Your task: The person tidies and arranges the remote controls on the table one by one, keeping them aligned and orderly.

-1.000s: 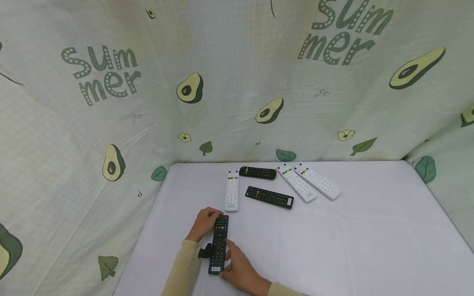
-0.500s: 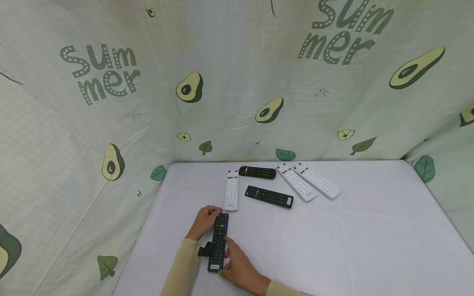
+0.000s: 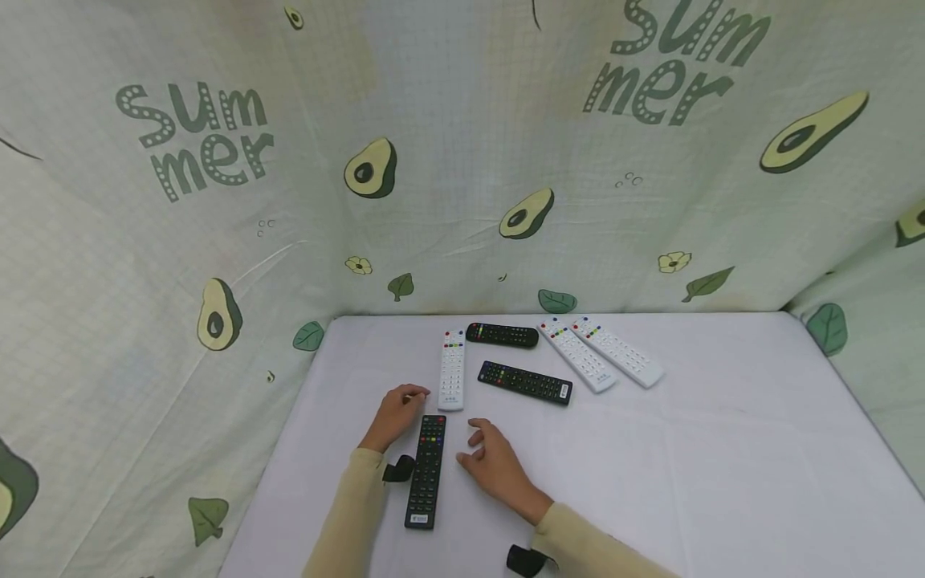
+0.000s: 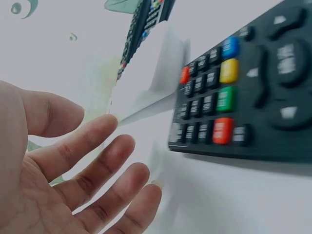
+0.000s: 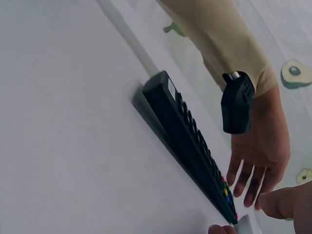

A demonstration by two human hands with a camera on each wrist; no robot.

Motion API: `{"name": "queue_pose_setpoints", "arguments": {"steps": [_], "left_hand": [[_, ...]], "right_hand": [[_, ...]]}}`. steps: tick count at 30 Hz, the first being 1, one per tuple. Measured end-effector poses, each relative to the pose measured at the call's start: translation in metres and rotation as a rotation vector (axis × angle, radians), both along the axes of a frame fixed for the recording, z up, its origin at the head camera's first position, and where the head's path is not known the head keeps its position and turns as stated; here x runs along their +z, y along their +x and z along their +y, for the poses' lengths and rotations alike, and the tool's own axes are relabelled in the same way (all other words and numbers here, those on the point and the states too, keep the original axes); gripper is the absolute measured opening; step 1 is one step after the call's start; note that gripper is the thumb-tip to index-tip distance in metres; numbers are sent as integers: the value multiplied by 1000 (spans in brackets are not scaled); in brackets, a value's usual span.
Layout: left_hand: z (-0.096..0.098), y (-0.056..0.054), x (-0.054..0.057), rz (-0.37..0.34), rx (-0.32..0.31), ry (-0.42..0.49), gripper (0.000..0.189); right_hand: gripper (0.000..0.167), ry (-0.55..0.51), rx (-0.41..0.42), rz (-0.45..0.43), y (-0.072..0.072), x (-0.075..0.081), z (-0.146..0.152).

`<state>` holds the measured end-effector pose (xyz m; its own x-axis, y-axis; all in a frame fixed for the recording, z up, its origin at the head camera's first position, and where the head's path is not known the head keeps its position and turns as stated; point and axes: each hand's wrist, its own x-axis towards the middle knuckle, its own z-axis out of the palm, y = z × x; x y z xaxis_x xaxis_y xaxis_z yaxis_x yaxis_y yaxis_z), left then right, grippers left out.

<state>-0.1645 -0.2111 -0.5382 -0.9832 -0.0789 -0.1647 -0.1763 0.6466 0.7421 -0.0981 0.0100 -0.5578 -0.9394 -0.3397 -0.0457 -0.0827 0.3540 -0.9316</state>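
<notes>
A long black remote control (image 3: 426,474) lies lengthwise on the white table, a pale label at its near end. My left hand (image 3: 393,416) hovers by its far left corner, close to a white remote (image 3: 451,373) directly beyond. The left wrist view shows that hand's fingers (image 4: 100,168) spread and relaxed beside the black remote (image 4: 243,87), holding nothing. To the right of the black remote is my right hand (image 3: 502,470), fingers loosely bent around nothing. Only its thumb (image 5: 280,202) and a fingertip show in the right wrist view.
Beyond the hands lie two more black remotes, one at the back (image 3: 502,335) and one slanted nearer (image 3: 525,383). Two white remotes, the left (image 3: 578,357) and the right (image 3: 618,353), lie side by side diagonally. A printed curtain (image 3: 448,160) rises behind the table (image 3: 723,457).
Both hands have let go of the near black remote. The left hand moved slightly forward, the right hand forward and to the right. The remote shifted slightly forward in view before release.
</notes>
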Motion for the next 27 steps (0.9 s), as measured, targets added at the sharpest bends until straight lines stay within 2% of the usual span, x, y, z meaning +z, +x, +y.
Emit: {"name": "queue_pose_setpoints", "arguments": {"steps": [11,19,22,27], "left_hand": [[1,-29,6,-12,12,49,33],[3,-48,4,-19,18,84,38],[5,-55,3,-18,18,104,39],[8,-62,5,-18,13,189,43]], "right_hand": [[55,24,-70,32,-38,-7,-4],[55,45,-116,11,-64,-6,-19],[56,59,-138,12,-70,-7,-25],[56,73,-179,20,-76,-8,-35]]}}
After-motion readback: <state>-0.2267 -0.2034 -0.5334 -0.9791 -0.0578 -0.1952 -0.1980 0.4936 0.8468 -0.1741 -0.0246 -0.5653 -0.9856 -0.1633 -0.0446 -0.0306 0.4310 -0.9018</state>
